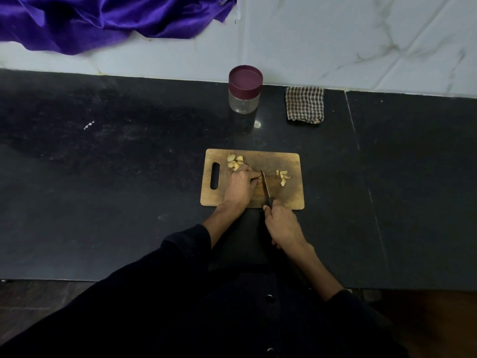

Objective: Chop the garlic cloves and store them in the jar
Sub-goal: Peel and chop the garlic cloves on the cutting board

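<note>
Wooden and worn, a small cutting board point(284, 197) is lying on the black stone counter point(129, 189), its handle slot at the left end. The left hand point(240, 186) is resting on the board with its fingers curled and drawn together, pinning a garlic clove point(259, 178) against the wood; only a sliver of the clove is showing past the fingertips. The right hand point(282, 226) is wrapping tightly round the dark handle of a kitchen knife point(265, 186), fingers folded about it, the hand sitting just past the board's near edge. The narrow blade is pointing away from the person and is standing just beside the left fingertips, right at the held clove; whether its edge is touching the wood is hard to tell.

Pale yellow whole garlic cloves point(235, 162) are lying in a loose heap at the far left corner of the board, touching the back of the left hand. Chopped garlic pieces point(283, 177) are scattered to the right of the blade, apart from the heap.

Beyond the board, near the white marble-patterned wall, a clear jar point(244, 99) is standing upright with its maroon lid point(245, 78) on. A folded checked cloth point(304, 104) is lying just to its right. Purple satin fabric point(103, 19) is draping over the wall at upper left. Dark sleeves are covering both forearms.
</note>
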{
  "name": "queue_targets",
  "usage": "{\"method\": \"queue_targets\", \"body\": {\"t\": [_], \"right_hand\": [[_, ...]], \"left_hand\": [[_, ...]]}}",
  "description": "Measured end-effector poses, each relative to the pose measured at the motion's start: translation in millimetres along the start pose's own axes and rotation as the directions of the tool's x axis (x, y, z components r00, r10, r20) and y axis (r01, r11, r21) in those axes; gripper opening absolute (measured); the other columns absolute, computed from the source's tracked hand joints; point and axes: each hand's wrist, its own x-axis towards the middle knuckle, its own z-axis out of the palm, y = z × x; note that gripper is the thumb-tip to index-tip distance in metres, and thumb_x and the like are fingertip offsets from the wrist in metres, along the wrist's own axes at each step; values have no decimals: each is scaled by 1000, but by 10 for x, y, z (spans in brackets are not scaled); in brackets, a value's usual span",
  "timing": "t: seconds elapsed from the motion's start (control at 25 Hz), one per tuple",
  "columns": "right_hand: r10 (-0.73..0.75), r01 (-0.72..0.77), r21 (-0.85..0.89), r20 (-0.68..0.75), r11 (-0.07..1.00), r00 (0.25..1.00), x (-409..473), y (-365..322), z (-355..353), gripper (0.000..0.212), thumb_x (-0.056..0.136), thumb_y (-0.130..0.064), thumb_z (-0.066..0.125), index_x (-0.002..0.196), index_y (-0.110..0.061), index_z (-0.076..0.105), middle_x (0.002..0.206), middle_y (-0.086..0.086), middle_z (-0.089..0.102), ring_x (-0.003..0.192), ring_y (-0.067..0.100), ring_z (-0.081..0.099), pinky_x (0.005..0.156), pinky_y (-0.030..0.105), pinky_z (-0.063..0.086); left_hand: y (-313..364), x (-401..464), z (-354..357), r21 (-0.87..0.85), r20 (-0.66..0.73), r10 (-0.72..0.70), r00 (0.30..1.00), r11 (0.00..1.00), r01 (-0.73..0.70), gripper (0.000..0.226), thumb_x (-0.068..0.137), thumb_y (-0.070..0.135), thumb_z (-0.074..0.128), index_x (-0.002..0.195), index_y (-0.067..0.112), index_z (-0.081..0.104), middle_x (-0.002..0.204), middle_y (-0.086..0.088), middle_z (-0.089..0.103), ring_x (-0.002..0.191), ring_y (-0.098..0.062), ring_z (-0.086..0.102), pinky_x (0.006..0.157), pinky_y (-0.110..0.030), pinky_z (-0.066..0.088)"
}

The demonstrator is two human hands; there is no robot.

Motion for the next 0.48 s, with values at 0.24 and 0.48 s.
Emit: {"method": "queue_targets", "body": {"t": [0.24,0.48], "right_hand": [[29,-29,-35,10,999,1000,41,-44,18,19,106,-30,36,103,-13,44,98,12,61,84,33,68,76,49,59],[71,-69,-63,31,996,997,-14,4,73,28,106,-31,36,114,-8,51,110,15,63,94,34,66,83,49,55]], "left_hand": [[18,-20,-3,-3,-25,-14,1000,1000,14,22,89,5,62,109,7,70,112,-8,59,102,-16,56,86,-11,35],[5,-4,0,-25,-23,-10,1000,1000,9,26,88,8,64,114,10,68,111,-5,59,101,-15,57,88,-13,40]]}}
